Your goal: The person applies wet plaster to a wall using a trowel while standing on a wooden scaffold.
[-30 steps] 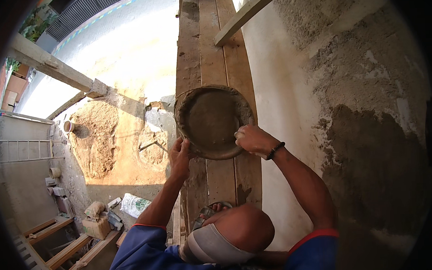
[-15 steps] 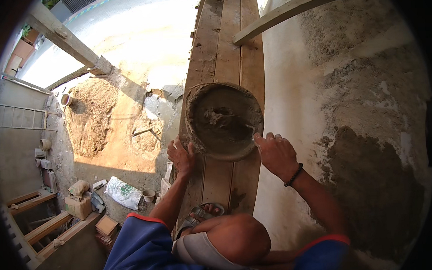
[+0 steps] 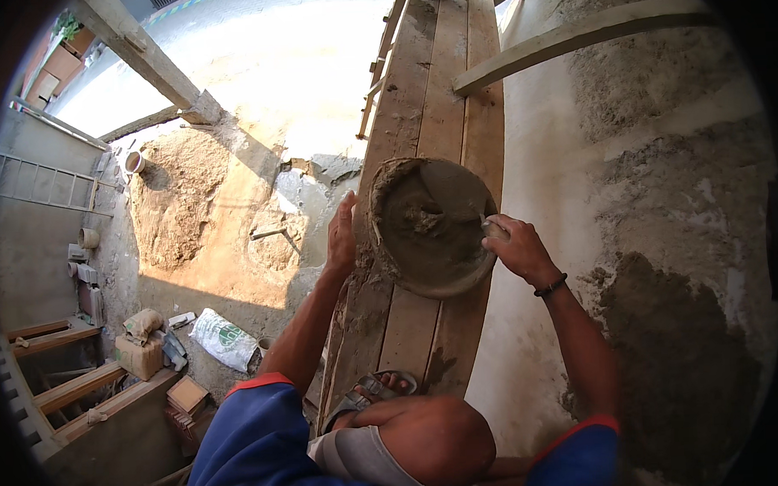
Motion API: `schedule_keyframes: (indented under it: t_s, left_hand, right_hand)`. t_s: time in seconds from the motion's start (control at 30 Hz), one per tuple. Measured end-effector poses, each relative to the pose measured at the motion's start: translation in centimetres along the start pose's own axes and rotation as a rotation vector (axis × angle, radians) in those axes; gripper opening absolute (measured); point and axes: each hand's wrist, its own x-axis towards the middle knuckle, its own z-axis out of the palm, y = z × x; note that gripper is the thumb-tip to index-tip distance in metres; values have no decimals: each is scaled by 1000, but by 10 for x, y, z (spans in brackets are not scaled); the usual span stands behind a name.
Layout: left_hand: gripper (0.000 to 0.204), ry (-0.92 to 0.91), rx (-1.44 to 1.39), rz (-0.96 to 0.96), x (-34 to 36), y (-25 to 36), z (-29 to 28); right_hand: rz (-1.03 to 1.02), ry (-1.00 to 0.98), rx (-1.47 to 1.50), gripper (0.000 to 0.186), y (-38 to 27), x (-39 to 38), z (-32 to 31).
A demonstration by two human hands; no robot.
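A round tub [image 3: 381,259] of wet grey-brown mortar [image 3: 415,246] sits on the wooden planks, its rim caked with the same stuff. My right hand [image 3: 524,251] is closed around the handle of a trowel [image 3: 452,186] at the tub's right rim. The trowel's blade, coated in mortar, lies over the far right part of the tub. To the left of the tub, my left hand [image 3: 342,240] is held up with fingers stretched out and nothing in them, apart from the rim.
I crouch on a raised plank platform [image 3: 405,324]. At right stands a wall with a dark wet mortar patch [image 3: 676,361]. A wooden beam [image 3: 571,44] crosses from platform to wall. Below left lie a sand heap [image 3: 177,195], a white sack [image 3: 223,339] and a bucket [image 3: 134,162].
My left hand has lifted and turned beside the tub. The trowel's blade has swung to the far right side of the tub in my right hand. The view has shifted left.
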Motion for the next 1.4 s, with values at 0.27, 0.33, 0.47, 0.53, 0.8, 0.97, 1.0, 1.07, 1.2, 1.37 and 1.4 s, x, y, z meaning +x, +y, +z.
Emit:
schedule_keyframes:
  t_s: [0.27, 0.33, 0.47, 0.53, 0.8, 0.97, 1.0, 1.07, 1.2, 1.37, 1.4]
  left_hand:
    - [89, -232, -191, -163, 30, 28, 29]
    - [86, -256, -295, -173, 19, 35, 35]
    - [81, -280, -346, -92, 13, 42, 41]
    - [77, -316, -341, -99, 16, 39, 40]
    - [76, -259, 537, 447, 15, 58, 11]
    - [75, -134, 372, 491, -9, 63, 10]
    - [70, -26, 314, 480, -15, 60, 14]
    - [60, 158, 329, 379, -25, 35, 5]
    - [58, 349, 676, 100, -57, -23, -20]
    - [69, 294, 872, -128, -96, -63, -8]
    - [70, 308, 859, -107, -99, -68, -6]
  right_hand:
    - [-49, 32, 23, 47, -17, -3, 24]
    - [-18, 61, -10, 47, -21, 0, 22]
    - [-137, 72, -76, 47, -1, -6, 25]
    - [-280, 71, -257, 44, 5, -11, 25]
    - [-263, 106, -708, 30, -43, -71, -48]
    - [38, 49, -707, 21, -39, -69, -28]
    - [53, 54, -709, 21, -35, -61, -18]
    - [3, -145, -585, 19, -37, -41, 3]
    - [-63, -213, -575, 18, -57, -46, -7]
    - [-122, -19, -742, 30, -71, -80, 1]
    - [-265, 77, -870, 30, -65, -77, 16]
